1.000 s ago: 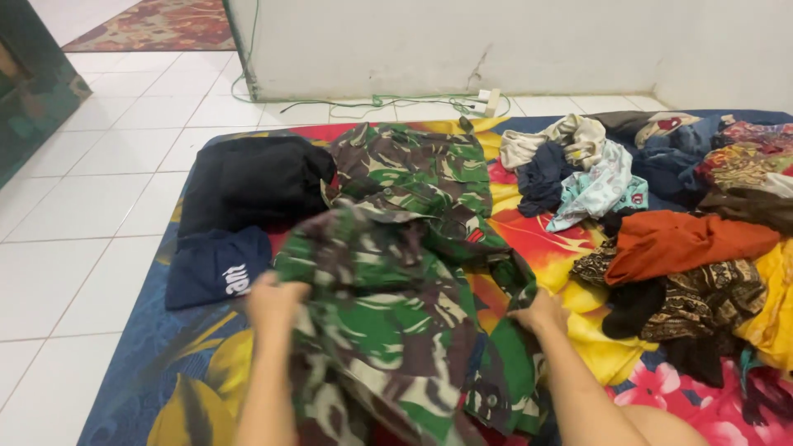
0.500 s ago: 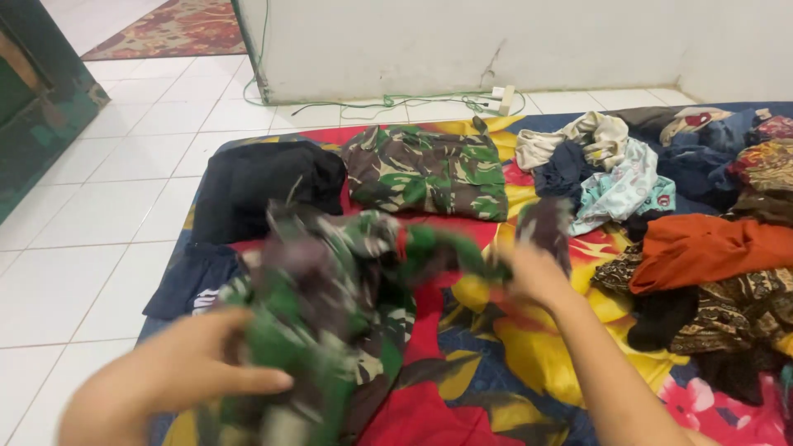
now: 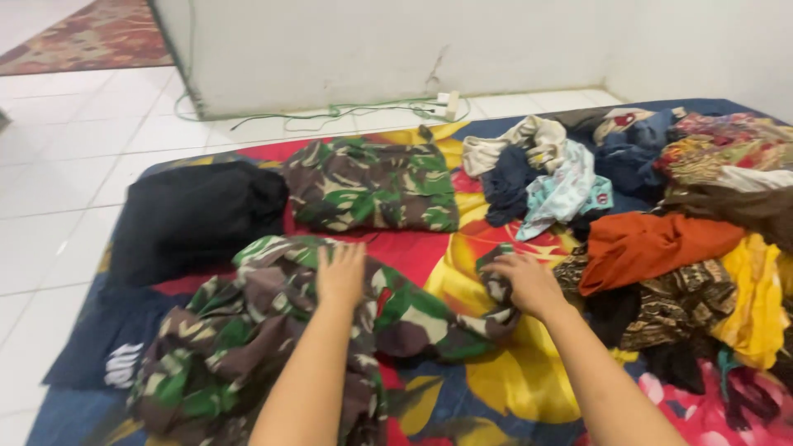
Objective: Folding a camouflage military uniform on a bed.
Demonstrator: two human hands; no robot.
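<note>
Lying crumpled on the bright floral mattress sheet (image 3: 496, 388), the green-and-brown camouflage cloth garment (image 3: 273, 347) has come down from mid-air a moment ago. Left hand (image 3: 341, 274) rests flat on it, fingers together; right hand (image 3: 526, 283) pinches its sleeve end. White floor tiles (image 3: 49, 223) and a white wall (image 3: 372, 41) surround the mattress.

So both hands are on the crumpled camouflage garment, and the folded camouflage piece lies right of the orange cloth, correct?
Not quite. In the head view the folded camouflage piece lies left of the orange cloth. Left hand and right hand are on the crumpled camouflage garment.
</note>
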